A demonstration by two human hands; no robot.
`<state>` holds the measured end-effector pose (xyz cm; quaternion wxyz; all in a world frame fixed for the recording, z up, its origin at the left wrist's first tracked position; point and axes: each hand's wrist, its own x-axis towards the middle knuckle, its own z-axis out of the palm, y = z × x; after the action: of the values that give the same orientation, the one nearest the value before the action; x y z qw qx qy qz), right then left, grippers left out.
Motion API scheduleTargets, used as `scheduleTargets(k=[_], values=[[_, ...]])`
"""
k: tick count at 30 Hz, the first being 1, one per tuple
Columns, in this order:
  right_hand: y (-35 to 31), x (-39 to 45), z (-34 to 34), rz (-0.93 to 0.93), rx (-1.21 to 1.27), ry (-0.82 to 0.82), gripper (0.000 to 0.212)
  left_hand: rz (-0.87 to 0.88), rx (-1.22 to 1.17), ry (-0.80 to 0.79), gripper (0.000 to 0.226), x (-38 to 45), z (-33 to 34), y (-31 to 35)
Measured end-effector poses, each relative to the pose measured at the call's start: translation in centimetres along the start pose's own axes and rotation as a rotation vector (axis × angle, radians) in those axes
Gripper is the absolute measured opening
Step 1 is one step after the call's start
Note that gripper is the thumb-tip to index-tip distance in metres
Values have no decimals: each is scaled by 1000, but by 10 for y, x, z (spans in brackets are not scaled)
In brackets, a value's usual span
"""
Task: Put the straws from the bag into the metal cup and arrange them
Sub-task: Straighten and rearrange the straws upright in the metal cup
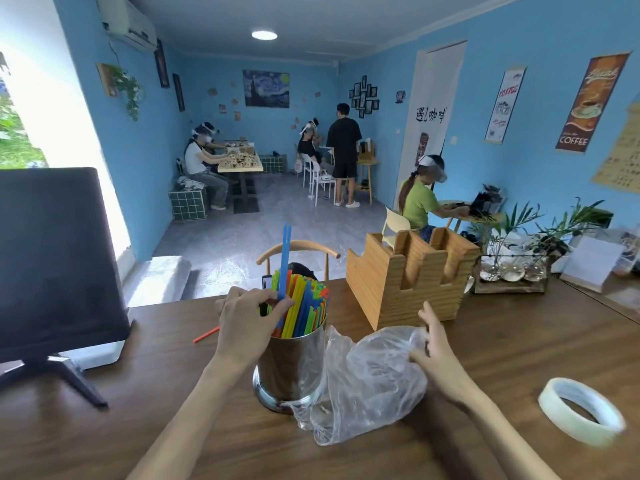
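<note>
A metal cup (289, 370) stands on the wooden table (145, 403), packed with several coloured straws (306, 308). My left hand (247, 322) pinches blue straws (286, 251) that stick up well above the others at the cup's left rim. A crumpled clear plastic bag (367, 382) lies against the cup's right side. My right hand (434, 348) rests on the bag's right edge with fingers spread and relaxed. One red straw (206, 335) lies on the table left of the cup, partly hidden behind my left hand.
A black monitor (55, 261) on a stand fills the left. A wooden holder (412, 282) stands behind the bag, with a plant tray (512, 275) further right. A roll of clear tape (581, 410) lies at the right. A chair back (298, 247) rises beyond the table.
</note>
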<state>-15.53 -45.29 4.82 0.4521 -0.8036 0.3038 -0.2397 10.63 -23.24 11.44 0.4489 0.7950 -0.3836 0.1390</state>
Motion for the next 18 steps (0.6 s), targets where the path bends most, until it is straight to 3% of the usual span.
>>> scheduleTargets(k=[3,5,7,11,15,18], values=[[-57,6,-1,-211,-95,199,89,-5,39,20,26,0,-1,0],[-104,15,11,-367,-112,227,70,10,60,17,29,-3,-3,0],[-153,26,30,-483,-19,154,60,25,77,1,28,-5,-4,0],[-220,52,71,-644,11,-61,69,46,150,-60,20,-6,-9,2],[-211,81,106,-743,-274,-137,38,30,158,-56,47,-6,-12,-1],[-186,91,121,-772,-581,-244,42,2,-49,-38,61,-13,-12,-6]])
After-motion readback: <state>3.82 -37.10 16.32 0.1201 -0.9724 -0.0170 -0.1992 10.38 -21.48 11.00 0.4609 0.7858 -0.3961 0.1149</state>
